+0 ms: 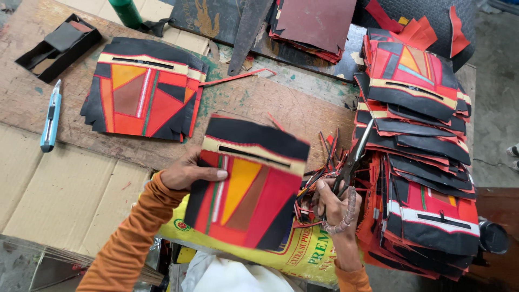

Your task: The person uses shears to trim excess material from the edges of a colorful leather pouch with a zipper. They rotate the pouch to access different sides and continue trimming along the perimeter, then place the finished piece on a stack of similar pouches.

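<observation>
- Holding a patchwork panel [246,186] by its left edge, the left hand [189,173] is clamped on it, thumb laid flat across the front face and the other fingers hidden behind.
- The panel is a roughly square piece of black, red, orange and brown patches with a cream band and a dark zipper slot near its top; it is lifted clear of the counter [259,100] and tilted, its top edge sloping down toward the right.
- The right hand [335,208] is closed through the handles of a pair of scissors [351,159]; the blades point up and away, slanting to the right, and look nearly closed.
- The deciding relation: the panel's right edge lies just left of the right hand, so the scissors sit beside that edge and not on it; a tangle of thin red and black trimmings [316,181] fills the gap between them.
- The right hand is the nearer one to the tall stack of similar panels [421,178] on the right, which the scissor tips overlap in this view.
- A second, lower stack [143,89] lies flat on the counter well beyond the left hand, with a blue utility knife [51,116] further left.
</observation>
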A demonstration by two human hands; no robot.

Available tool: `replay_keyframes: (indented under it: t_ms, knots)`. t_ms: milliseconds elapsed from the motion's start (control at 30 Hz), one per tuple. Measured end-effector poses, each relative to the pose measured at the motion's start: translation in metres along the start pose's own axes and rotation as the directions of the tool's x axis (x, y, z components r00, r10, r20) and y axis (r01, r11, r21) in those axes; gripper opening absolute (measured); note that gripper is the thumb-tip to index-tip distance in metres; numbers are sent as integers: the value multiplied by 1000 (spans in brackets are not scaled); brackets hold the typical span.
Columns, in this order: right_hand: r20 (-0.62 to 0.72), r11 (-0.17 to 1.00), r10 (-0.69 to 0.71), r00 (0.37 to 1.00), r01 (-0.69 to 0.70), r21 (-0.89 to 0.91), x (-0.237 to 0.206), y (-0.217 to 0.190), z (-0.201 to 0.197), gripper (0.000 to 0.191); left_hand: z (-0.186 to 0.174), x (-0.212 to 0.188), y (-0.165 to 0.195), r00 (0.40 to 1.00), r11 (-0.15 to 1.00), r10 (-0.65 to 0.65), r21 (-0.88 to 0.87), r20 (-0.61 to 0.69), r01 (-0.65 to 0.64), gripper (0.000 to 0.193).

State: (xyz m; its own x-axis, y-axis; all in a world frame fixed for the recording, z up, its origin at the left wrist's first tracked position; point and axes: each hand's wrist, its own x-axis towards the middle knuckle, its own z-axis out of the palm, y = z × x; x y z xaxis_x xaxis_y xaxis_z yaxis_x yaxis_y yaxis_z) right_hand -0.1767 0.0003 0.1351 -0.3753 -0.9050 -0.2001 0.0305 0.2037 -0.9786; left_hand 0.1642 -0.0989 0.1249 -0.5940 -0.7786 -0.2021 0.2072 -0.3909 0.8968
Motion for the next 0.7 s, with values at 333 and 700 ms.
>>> replay_keyframes:
  t_ms: [333,700]
  knots:
    - [377,884,19,926,-192,427,3,23,-12,14,1,99,102,902,746,-170,650,398,-146,54]
    - [272,887,146,951,-248,390,-11,15,33,20,11,150,84,876,79,397,941,273,-329,73]
